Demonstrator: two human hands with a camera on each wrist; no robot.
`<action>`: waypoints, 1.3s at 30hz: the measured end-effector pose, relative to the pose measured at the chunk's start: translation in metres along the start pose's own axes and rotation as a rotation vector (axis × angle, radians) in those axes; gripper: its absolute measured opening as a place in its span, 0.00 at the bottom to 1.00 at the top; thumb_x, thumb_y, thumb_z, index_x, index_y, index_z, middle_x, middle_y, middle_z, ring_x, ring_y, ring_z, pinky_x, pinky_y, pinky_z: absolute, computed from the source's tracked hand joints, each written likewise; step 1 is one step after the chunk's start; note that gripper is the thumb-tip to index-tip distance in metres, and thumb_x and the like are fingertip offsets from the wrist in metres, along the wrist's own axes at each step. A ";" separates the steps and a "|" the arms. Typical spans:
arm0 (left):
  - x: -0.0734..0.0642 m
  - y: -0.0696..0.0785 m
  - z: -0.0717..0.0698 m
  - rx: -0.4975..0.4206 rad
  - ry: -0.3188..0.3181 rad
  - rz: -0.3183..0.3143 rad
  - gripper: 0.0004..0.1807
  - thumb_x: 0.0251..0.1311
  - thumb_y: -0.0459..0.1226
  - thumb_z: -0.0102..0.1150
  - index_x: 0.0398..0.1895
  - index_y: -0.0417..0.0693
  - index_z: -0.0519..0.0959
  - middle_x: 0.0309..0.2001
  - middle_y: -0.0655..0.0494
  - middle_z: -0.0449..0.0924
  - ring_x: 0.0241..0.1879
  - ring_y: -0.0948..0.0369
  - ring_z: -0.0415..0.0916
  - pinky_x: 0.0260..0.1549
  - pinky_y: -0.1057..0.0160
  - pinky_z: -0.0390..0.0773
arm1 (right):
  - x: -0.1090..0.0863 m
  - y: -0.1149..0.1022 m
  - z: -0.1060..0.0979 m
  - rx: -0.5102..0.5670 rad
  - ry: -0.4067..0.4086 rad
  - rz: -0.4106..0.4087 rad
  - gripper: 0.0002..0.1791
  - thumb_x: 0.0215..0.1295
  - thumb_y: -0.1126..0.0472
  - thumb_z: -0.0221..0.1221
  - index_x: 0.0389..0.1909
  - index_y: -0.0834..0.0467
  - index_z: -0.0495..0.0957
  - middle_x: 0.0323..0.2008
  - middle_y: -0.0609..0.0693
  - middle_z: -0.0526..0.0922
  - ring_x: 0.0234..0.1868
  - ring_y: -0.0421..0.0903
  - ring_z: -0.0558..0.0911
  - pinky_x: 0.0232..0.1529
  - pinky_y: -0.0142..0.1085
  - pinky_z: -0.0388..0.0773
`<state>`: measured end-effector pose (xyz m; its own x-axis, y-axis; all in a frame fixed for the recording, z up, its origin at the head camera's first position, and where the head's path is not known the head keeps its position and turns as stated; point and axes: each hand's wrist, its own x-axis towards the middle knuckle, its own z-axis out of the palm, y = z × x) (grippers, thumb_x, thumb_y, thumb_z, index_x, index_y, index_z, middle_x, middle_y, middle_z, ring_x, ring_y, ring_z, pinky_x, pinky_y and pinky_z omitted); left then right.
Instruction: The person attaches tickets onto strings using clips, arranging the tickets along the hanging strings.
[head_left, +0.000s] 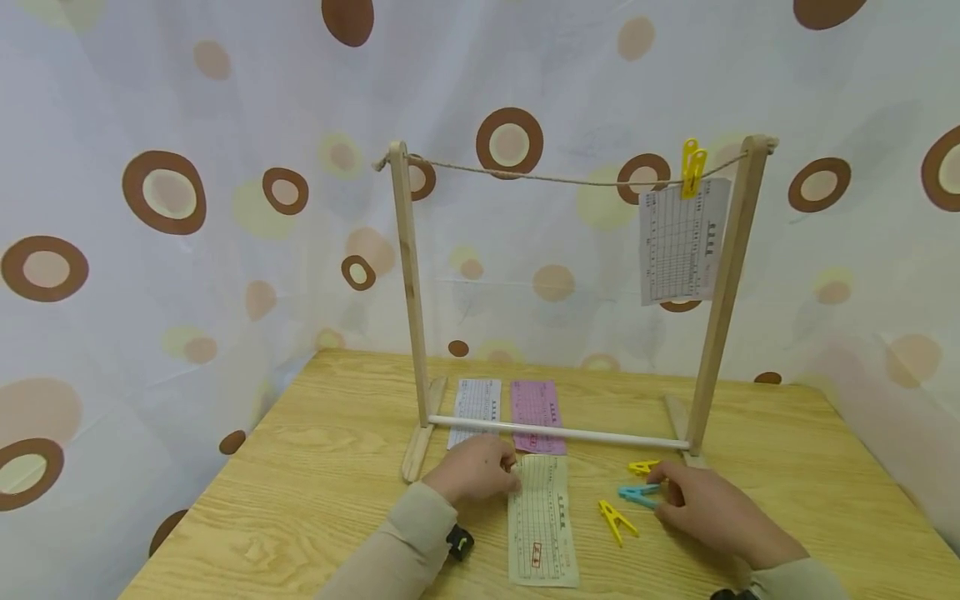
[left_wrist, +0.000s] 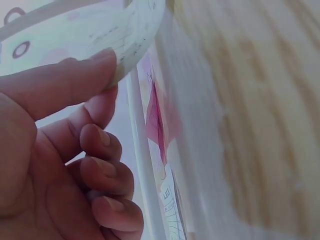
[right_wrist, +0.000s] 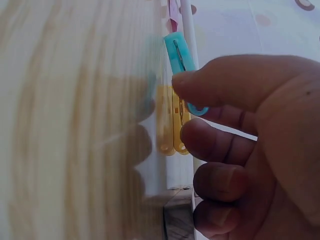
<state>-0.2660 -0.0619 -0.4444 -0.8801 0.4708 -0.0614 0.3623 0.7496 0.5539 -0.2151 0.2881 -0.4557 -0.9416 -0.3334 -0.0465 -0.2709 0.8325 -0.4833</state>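
Note:
My left hand (head_left: 476, 468) pinches the top left corner of a pale yellow-green printed slip (head_left: 542, 525) between thumb and forefinger. In the left wrist view that edge of the slip (left_wrist: 135, 47) curves up from the table. My right hand (head_left: 708, 510) holds a blue clothespin (head_left: 636, 496) by its handle end, thumb on one side, as the right wrist view shows too. Close by lie one yellow clothespin (head_left: 617, 521) in front and another yellow clothespin (head_left: 642, 467) behind. The other fingers of both hands are curled loosely.
A wooden frame (head_left: 411, 292) with a rope (head_left: 525, 176) across its top stands behind my hands. From the rope's right end a yellow clothespin (head_left: 693, 173) holds a white slip (head_left: 678, 250). Under the white bottom rod (head_left: 600, 435) lie a bluish-white slip (head_left: 477, 400) and a pink slip (head_left: 535, 400).

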 end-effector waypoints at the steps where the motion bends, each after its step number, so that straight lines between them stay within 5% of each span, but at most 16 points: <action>1: 0.000 0.000 -0.001 0.002 0.004 0.001 0.19 0.57 0.43 0.72 0.20 0.55 0.70 0.20 0.62 0.67 0.21 0.65 0.64 0.20 0.64 0.65 | 0.000 0.000 0.000 0.004 0.003 -0.002 0.16 0.64 0.60 0.65 0.52 0.53 0.78 0.24 0.43 0.70 0.21 0.37 0.65 0.25 0.33 0.62; 15: -0.002 0.004 -0.009 -0.109 0.050 0.022 0.15 0.55 0.40 0.73 0.21 0.54 0.74 0.22 0.61 0.71 0.23 0.64 0.66 0.22 0.63 0.68 | -0.002 -0.010 -0.005 0.109 0.027 0.005 0.14 0.61 0.68 0.58 0.48 0.57 0.74 0.25 0.47 0.71 0.19 0.40 0.66 0.21 0.33 0.64; 31: -0.002 0.007 -0.018 -0.104 0.109 0.128 0.20 0.68 0.42 0.62 0.18 0.54 0.71 0.23 0.61 0.67 0.24 0.66 0.64 0.24 0.66 0.65 | -0.002 -0.017 -0.009 0.202 0.137 -0.058 0.10 0.68 0.62 0.61 0.45 0.53 0.71 0.27 0.46 0.71 0.20 0.38 0.66 0.20 0.32 0.66; 39: -0.002 0.011 -0.021 -0.025 0.177 0.182 0.12 0.72 0.43 0.58 0.28 0.54 0.79 0.28 0.63 0.71 0.27 0.66 0.66 0.25 0.67 0.68 | -0.006 -0.024 -0.018 0.191 0.227 -0.132 0.11 0.70 0.57 0.63 0.47 0.54 0.73 0.28 0.44 0.72 0.22 0.38 0.68 0.22 0.33 0.67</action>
<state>-0.2666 -0.0644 -0.4211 -0.8418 0.5066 0.1863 0.5141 0.6471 0.5630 -0.2063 0.2777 -0.4281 -0.9273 -0.3079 0.2127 -0.3712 0.6837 -0.6284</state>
